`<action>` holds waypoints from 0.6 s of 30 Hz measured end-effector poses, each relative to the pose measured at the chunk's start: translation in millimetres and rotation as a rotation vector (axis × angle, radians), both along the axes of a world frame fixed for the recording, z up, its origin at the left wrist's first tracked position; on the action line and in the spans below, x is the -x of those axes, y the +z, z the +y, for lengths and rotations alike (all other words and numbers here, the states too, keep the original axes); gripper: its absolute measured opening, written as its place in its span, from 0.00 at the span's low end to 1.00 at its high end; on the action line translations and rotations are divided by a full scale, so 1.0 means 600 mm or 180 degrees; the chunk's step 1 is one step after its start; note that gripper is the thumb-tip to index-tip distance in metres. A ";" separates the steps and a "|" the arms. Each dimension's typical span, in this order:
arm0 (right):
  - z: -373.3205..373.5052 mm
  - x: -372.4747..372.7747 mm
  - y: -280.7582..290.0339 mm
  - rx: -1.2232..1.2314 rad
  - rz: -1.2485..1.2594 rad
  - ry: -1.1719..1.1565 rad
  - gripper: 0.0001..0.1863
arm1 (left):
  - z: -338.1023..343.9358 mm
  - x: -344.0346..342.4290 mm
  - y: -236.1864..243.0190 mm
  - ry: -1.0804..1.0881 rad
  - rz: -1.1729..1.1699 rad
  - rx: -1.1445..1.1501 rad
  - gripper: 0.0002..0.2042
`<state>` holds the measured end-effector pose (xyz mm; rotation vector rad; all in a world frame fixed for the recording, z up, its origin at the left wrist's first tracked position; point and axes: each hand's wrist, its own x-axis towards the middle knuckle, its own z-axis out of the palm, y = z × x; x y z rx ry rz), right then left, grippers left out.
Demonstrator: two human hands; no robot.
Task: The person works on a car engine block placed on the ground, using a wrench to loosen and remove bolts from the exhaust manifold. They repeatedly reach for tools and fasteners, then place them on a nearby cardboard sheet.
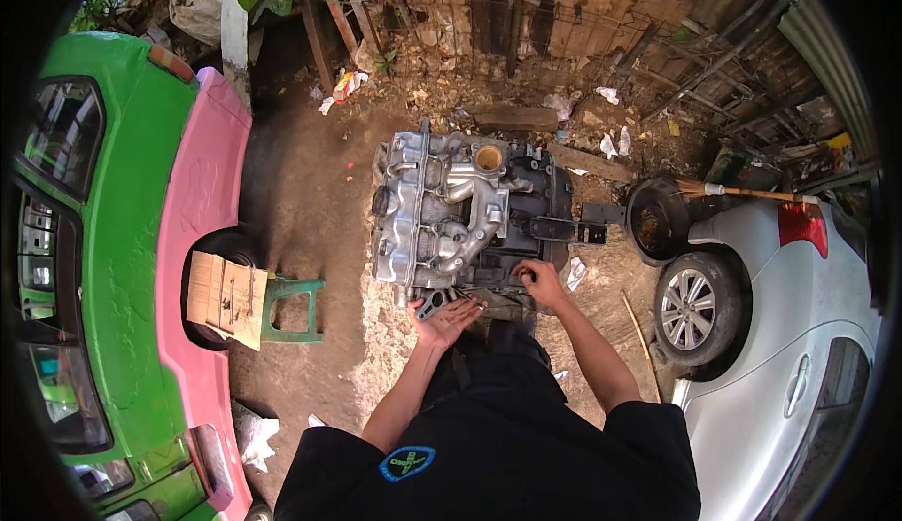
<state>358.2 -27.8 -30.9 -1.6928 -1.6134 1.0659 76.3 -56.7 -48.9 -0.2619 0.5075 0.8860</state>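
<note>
A silver and black car engine (pixel 460 211) stands on the dirt ground in front of me. My left hand (pixel 447 319) is palm up at the engine's near lower corner, fingers spread, next to a dark bracket (pixel 432 303). My right hand (pixel 540 279) rests on the engine's near right edge, fingers curled on a dark part; whether it grips something is too small to tell.
A green and pink car (pixel 141 239) is on the left, with a green plastic stool (pixel 291 310) and cardboard (pixel 224 297) beside its wheel. A white car (pixel 780 333) is on the right. A black pan (pixel 655 222) and a broom (pixel 742 192) lie beyond it. Rubble and fencing lie behind.
</note>
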 end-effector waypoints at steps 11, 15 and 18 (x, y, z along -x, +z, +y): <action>-0.028 0.039 0.014 -0.1189 -0.0848 0.0080 0.07 | 0.000 0.004 0.009 -0.0007 0.0051 -0.0069 0.60; -0.071 0.118 0.000 0.0195 -0.0118 -0.0620 0.10 | 0.001 0.007 0.006 -0.0219 0.0201 -0.0413 0.59; -0.061 0.133 -0.030 0.2817 0.2524 -0.1426 0.21 | -0.004 0.010 -0.005 -0.0262 0.0136 -0.0484 0.58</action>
